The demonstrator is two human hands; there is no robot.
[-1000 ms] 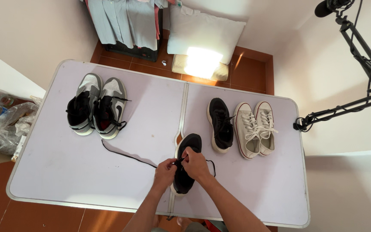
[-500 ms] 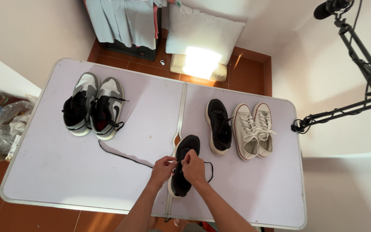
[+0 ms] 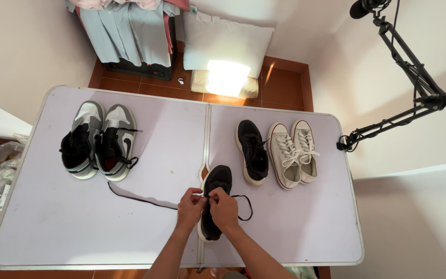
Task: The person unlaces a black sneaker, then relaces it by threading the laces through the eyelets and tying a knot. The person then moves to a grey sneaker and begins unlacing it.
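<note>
Hands meet over a black shoe (image 3: 214, 199) lying across the centre seam of the desk (image 3: 295, 227), near its near edge, toe pointing to the far edge. Left hand (image 3: 190, 202) and right hand (image 3: 222, 205) sit side by side on the shoe's upper, fingertips pinched together on the black lace (image 3: 143, 199) at the eyelets; each grip is closed on the lace. From the left hand the lace trails loose over the desk toward the left edge; from the right hand it makes a small loop just beside the shoe's right flank.

Matching black shoe (image 3: 251, 151) stands just past it, toward the far right part of the desk, close but apart. Pair of white canvas sneakers (image 3: 291, 152) sits beside that shoe, nearer the right edge. Pair of grey-and-black sneakers (image 3: 97, 140) stands well apart, toward the far left corner. Nothing lies between the hands and the shoe.
</note>
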